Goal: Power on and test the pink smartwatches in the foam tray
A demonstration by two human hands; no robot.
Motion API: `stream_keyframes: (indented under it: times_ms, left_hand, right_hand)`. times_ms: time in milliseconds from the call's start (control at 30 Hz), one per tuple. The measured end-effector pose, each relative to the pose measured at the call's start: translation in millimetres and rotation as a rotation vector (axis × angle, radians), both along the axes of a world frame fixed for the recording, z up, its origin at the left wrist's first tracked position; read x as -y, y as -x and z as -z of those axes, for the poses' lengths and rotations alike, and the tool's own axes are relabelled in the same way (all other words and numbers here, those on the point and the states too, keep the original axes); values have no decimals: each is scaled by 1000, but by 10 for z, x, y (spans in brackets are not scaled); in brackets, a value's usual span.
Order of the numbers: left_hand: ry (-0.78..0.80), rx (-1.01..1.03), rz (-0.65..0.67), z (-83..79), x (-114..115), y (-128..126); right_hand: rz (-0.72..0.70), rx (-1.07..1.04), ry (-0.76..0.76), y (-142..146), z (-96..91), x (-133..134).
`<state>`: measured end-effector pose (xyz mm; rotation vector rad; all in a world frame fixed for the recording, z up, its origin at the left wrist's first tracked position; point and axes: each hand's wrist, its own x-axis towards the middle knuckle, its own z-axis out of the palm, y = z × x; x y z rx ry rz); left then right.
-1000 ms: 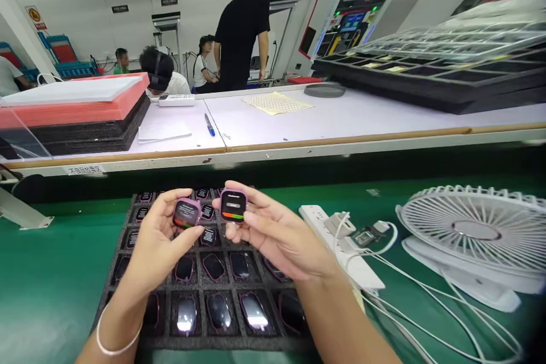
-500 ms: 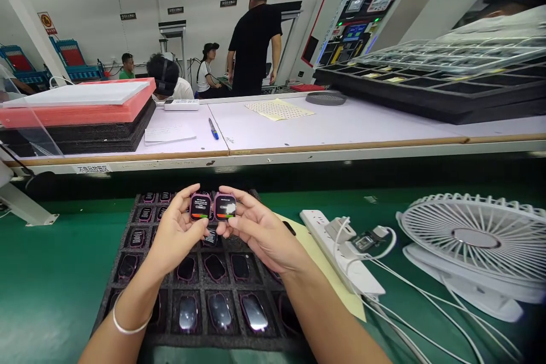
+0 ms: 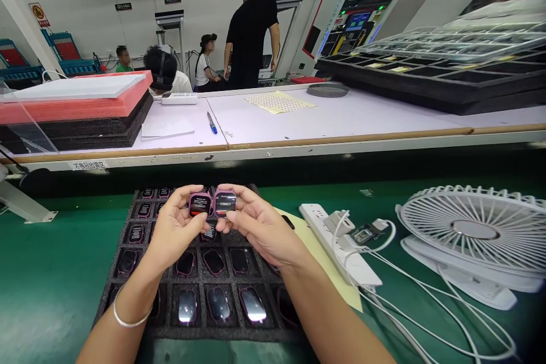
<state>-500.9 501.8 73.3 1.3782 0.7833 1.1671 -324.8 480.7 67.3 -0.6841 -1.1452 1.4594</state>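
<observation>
My left hand (image 3: 173, 230) pinches a small pink smartwatch body (image 3: 199, 204) with a lit screen. My right hand (image 3: 256, 227) grips a second pink watch body (image 3: 224, 203), also lit. The two watches sit side by side, almost touching, above a black foam tray (image 3: 128, 290) on the green bench. The tray's pockets hold several more watch bodies (image 3: 213, 261), some with lit screens at the far end, dark ones nearer me. A thin bracelet circles my left wrist.
A white power strip (image 3: 341, 253) with plugged chargers and white cables lies right of the tray, over a yellow sheet (image 3: 318, 250). A white fan (image 3: 473, 236) lies at the right. Beyond, a white shelf carries foam stacks (image 3: 77, 114), a blue pen (image 3: 211, 123), black trays (image 3: 426, 77). People are at the back.
My hands came together: the two watches, apart a second ago, are now held side by side. The view shifted slightly; the standing person in black moved a little.
</observation>
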Motion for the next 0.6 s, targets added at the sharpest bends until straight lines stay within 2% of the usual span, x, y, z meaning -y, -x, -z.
stream_keyframes:
  times_ms: [233,600]
  left_hand:
    - [48,15,48,-15,33,3]
    - [89,11,26,-24,30,-30]
  right_hand:
    - [70,38,-1,-3,-31,8]
    - [119,54,1,5,61,-47]
